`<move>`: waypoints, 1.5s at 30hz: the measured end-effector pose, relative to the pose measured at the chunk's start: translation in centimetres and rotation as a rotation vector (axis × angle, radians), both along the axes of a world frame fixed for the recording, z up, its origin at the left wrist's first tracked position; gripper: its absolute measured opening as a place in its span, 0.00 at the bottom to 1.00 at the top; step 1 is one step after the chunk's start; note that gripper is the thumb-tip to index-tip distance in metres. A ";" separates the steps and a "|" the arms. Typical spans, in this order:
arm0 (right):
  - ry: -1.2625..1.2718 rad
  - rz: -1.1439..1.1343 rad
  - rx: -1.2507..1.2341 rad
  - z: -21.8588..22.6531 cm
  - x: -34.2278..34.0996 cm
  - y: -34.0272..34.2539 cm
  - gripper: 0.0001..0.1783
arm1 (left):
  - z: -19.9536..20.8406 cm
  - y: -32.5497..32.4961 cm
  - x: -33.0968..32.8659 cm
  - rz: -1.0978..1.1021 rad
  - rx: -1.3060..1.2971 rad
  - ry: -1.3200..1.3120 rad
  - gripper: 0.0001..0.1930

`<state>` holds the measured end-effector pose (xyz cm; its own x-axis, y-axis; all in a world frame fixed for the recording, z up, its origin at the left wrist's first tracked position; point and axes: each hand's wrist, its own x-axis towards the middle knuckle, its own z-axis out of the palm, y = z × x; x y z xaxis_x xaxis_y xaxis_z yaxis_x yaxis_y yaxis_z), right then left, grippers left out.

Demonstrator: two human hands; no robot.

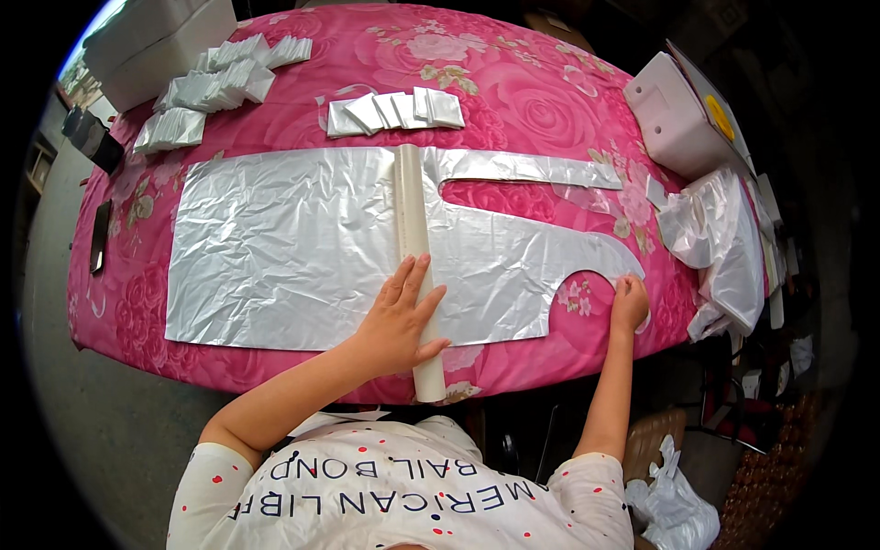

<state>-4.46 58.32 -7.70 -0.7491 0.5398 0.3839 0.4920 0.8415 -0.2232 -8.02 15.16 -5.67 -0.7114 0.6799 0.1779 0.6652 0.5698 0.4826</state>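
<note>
A thin, silvery-white plastic apron (275,247) lies spread flat across the table, its bib and neck opening toward the right. A long pale tube (411,202) rests crosswise on top of the apron near its middle, reaching past the near table edge. Against this tube's near half presses my left hand (400,316), fingers and thumb spread out. At the far right end of the apron, my right hand (631,302) has its fingers closed in a pinch on the rim of the curved neck opening. The fingertips there are partly hidden.
A pink floral tablecloth (541,101) covers the table. Folded silvery packets (394,111) lie in a row at the back, with more packet stacks (220,84) at far left. A phone (100,236) is at left; a white box (678,115) and plastic bags (724,238) stand right.
</note>
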 end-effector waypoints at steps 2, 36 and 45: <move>0.096 0.072 0.096 -1.9 0.4 2.0 0.14 | 0.3 0.2 -0.1 -0.015 0.006 -0.020 0.33; 0.154 0.186 0.134 1.3 -1.0 -3.3 0.06 | 0.0 0.0 0.0 -0.014 -0.004 -0.023 0.34; 0.184 0.451 -1.058 6.6 -2.0 -16.2 0.14 | 2.7 0.4 0.0 0.001 0.574 -0.603 0.32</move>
